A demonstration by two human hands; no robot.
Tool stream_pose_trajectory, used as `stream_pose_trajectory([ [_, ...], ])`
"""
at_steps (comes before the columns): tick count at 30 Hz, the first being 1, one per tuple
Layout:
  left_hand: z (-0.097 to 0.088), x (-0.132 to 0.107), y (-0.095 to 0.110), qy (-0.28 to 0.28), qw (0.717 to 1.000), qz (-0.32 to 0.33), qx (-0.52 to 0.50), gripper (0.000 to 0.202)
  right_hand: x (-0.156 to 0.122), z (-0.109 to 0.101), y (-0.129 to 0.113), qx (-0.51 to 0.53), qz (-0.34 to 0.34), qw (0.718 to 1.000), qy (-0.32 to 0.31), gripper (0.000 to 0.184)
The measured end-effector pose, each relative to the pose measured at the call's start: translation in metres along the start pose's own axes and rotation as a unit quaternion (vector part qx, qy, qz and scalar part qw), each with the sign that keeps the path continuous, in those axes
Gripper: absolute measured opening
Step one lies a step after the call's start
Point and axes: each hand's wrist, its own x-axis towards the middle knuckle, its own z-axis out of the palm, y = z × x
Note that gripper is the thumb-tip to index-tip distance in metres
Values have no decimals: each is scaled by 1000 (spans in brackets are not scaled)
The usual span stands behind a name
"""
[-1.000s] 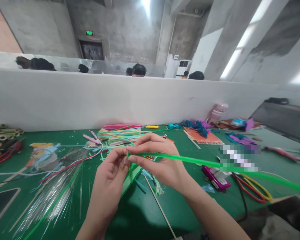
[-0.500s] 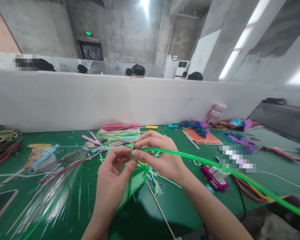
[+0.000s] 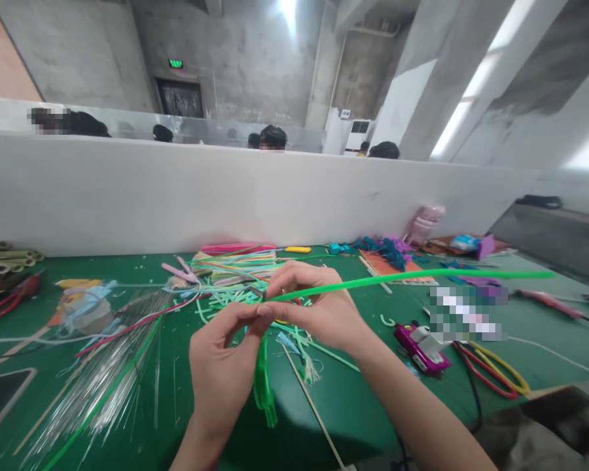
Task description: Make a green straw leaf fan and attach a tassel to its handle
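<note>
My left hand (image 3: 223,366) and my right hand (image 3: 311,307) meet above the green table (image 3: 348,405), fingertips pinched together. Both grip one end of a long bright green strip (image 3: 412,275) that runs out to the right, level over the table. A short green piece (image 3: 264,386) hangs down from my left fingers, its lower end splayed. Just behind my hands lies a heap of coloured strips (image 3: 235,265).
A bundle of thin silvery wires (image 3: 103,373) lies at the left, with bamboo tubes (image 3: 4,261) at the far left. Pink pliers (image 3: 181,271), a magenta tool (image 3: 419,347) and red and yellow cables (image 3: 495,376) lie about. A white partition (image 3: 177,196) backs the table; people's heads show beyond.
The green strip's far end has swung up from low right to level over the table. The flat green piece under my left hand has turned and now hangs down edge-on.
</note>
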Motion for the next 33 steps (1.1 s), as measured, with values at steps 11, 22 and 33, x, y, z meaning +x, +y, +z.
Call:
stream_pose_trajectory([
  [11, 2, 5, 6, -53, 996, -74, -17, 19, 6, 1, 0, 54, 32, 998, 10, 21],
  [22, -1, -5, 1, -6, 999, -41, 11, 14, 2, 1, 5, 178, 180, 967, -36, 28],
  [33, 1, -6, 3, -19, 999, -33, 34, 5, -1, 14, 9, 251, 125, 960, -17, 38],
])
